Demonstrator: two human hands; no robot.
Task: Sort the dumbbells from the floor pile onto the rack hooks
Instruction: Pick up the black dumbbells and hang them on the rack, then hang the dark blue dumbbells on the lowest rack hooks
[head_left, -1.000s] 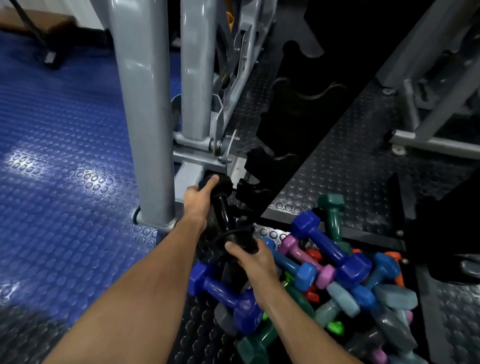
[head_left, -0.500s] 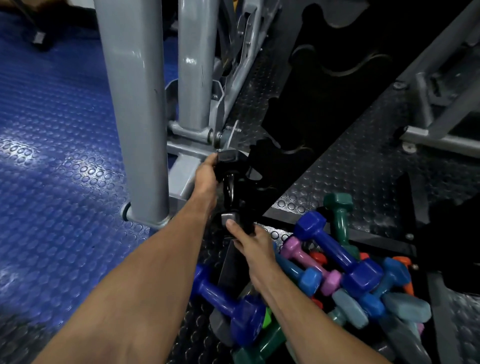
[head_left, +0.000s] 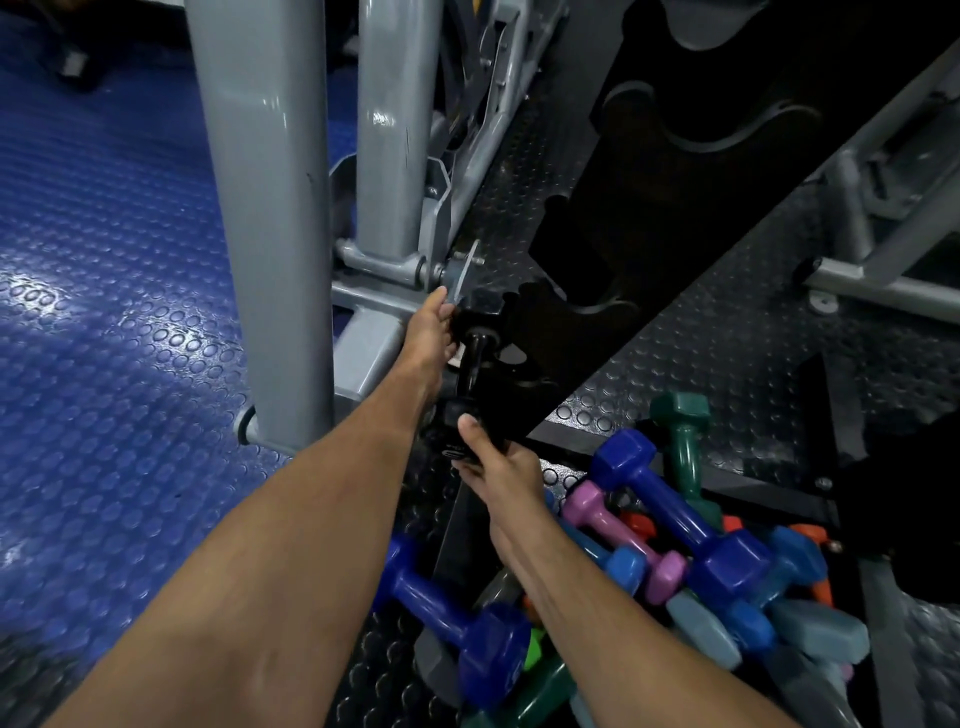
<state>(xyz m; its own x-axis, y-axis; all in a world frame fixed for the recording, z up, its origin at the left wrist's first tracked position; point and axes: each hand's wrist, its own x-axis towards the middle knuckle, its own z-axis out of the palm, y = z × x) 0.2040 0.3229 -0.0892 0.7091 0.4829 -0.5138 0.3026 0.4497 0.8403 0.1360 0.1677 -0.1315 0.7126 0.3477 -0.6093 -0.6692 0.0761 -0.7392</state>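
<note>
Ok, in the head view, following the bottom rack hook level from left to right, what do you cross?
Blue studded floor → front grey post → left hand on the black dumbbell → black rack hooks → black studded mat.

Two hands (head_left: 431, 332) (head_left: 498, 462), one black dumbbell (head_left: 475, 379), three dark-blue dumbbells (head_left: 680, 519), one pink dumbbell (head_left: 623, 535).

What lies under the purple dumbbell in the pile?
The purple dumbbell rests on a pink dumbbell and blue dumbbells; orange ones peek out beneath. Anything deeper is covered.
</note>
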